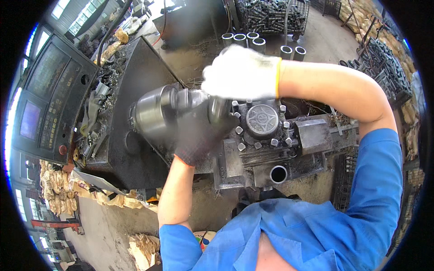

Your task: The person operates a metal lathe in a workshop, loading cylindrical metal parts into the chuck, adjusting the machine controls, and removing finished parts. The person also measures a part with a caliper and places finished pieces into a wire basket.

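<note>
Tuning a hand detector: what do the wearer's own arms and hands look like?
Left hand: blackish glove, orange-red hem. Right hand: white glove, yellow hem. Blue sleeves end near the elbows; forearms bare. Blur and glare hide any fine glove markings.

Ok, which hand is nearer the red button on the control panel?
Left. The dark-gloved left hand is to the right of the red button; the white-gloved right hand is farther right and higher up.
</note>
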`<state>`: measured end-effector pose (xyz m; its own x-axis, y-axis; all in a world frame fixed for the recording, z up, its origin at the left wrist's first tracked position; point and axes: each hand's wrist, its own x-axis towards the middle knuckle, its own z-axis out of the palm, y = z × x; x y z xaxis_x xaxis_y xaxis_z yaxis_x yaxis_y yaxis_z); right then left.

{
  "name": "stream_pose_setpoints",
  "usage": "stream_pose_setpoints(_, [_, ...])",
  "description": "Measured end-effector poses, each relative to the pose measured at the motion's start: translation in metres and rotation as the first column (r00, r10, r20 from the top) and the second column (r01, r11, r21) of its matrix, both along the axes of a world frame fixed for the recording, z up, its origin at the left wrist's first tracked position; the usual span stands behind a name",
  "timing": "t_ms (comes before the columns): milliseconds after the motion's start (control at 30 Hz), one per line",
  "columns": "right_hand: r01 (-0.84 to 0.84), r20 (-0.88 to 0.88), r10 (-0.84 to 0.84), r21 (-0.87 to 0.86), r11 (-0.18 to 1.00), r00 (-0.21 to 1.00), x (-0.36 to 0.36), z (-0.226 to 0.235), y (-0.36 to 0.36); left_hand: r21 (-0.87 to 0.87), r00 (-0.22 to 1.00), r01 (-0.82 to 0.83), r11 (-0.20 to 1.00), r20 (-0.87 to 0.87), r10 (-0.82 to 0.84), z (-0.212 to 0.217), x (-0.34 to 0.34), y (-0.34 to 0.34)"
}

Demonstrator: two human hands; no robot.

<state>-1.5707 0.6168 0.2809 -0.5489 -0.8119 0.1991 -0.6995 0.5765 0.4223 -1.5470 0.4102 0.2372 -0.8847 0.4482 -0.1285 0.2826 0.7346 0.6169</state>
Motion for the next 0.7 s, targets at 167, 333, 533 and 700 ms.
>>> stream_pose_setpoints(167, [0.311,0.072,-0.303,-0.175,0.934,0.95,-0.016,-0.018,0.074,0.39,0.759,-0.018,0.921,-0.594,0.266,-0.072,0.032,-0.058])
stream_pose_setpoints(333, [0.607,0.305,-0.551,-0.133,0.783,0.777,-0.045,-0.068,0.107,0.381,0.796,-0.499,0.778,-0.152,0.586,-0.235,0.138,-0.149])
stream_pose_setpoints(533, [0.649,0.495,-0.589,0.066,0.758,0.638,-0.057,-0.114,0.082,-0.025,0.694,-0.689,0.724,0.265,0.67,-0.368,0.227,-0.211])
stream_pose_setpoints(700, [0.418,0.513,-0.292,-0.148,0.896,0.807,-0.07,-0.165,0.111,0.159,0.648,-0.753,0.638,0.349,0.677,-0.406,0.224,-0.243])
